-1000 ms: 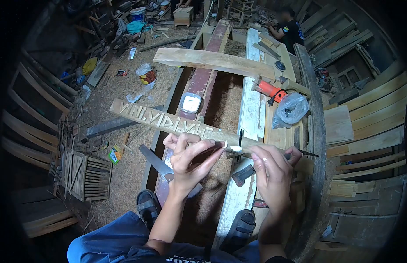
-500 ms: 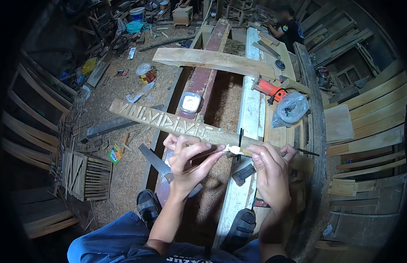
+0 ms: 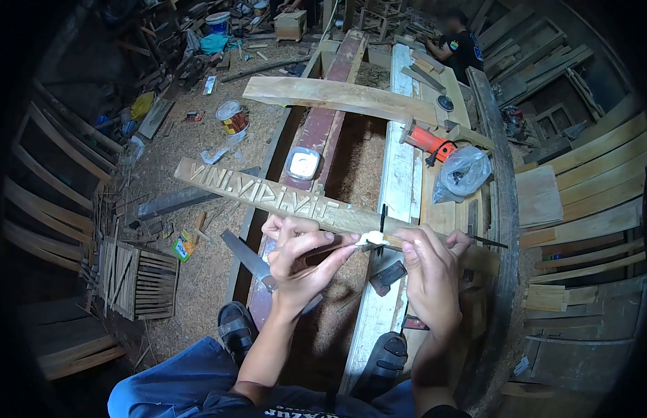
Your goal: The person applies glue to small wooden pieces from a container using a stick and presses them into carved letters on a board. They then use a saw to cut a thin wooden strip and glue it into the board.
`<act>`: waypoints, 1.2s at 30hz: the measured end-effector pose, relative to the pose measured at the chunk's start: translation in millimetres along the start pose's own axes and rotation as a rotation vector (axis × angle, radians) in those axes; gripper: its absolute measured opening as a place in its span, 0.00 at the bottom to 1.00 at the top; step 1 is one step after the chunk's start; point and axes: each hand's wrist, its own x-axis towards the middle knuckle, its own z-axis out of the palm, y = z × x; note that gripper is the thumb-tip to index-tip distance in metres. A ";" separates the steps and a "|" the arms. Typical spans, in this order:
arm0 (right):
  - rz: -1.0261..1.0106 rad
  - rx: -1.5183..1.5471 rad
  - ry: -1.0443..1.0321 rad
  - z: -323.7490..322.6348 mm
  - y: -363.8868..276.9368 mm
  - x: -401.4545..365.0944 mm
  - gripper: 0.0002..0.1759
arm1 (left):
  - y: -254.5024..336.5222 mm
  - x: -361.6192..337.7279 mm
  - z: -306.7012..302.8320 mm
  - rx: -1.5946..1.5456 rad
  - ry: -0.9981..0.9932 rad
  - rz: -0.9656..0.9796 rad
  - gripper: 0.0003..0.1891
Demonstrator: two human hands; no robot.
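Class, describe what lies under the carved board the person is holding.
Below the carved board run a reddish beam and a white plank, with sawdust between them. The left hand and right hand hide whatever sits under its near end.

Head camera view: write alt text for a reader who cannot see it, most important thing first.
A person's left hand holds a thin stick to white paste on what looks like a small wooden piece pinched by the right hand, close to a plank with carved letters. Around them are sawdust, an orange power tool and a small tub.
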 end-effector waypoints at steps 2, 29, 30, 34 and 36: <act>0.035 0.027 0.026 -0.3 0.3 -2.6 0.08 | 1.4 2.9 -3.1 0.033 -0.049 0.020 0.29; -0.023 0.005 0.017 1.3 -7.4 -0.9 0.07 | 4.3 2.4 -6.2 0.068 -0.095 -0.035 0.30; -0.003 -0.023 0.038 0.1 -5.9 -1.1 0.07 | 5.3 3.5 -6.9 0.074 -0.105 -0.032 0.30; -0.006 -0.027 0.033 -4.4 -14.3 -0.4 0.06 | 9.4 3.1 -7.5 0.080 -0.122 -0.033 0.31; -0.003 -0.034 0.045 -1.9 -11.2 -0.4 0.06 | 8.4 2.7 -8.9 0.153 -0.129 0.004 0.31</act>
